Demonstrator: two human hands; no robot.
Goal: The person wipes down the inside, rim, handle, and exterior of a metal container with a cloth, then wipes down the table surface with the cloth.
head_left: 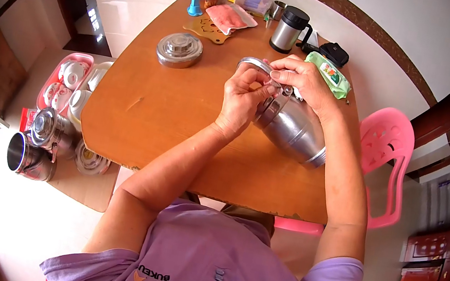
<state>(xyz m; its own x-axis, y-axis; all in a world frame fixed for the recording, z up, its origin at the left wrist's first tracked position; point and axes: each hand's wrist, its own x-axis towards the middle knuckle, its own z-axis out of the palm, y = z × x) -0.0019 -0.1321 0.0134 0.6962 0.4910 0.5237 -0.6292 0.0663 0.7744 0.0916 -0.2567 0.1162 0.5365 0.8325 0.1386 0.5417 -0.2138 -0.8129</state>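
L hand [239, 98] & R hand [302, 80] both grasp the round metal lid [255, 64], fingers bent round its edge, at the neck of the metal jug [294, 130]. Jug's tilted over the R side of the wooden counter [181, 115], near edge. Lidded steel container [179, 50] sits L of the hands; blk-topped flask [288, 30] stands beyond, w/ green pack [328, 74] nearby.

From the middle of the brown table [140, 107], twelve at the wall, a hand could pass toward nine; a round steel container [179, 50] blocks eleven, a mug [288, 31] one, a metal jug [295, 132] three
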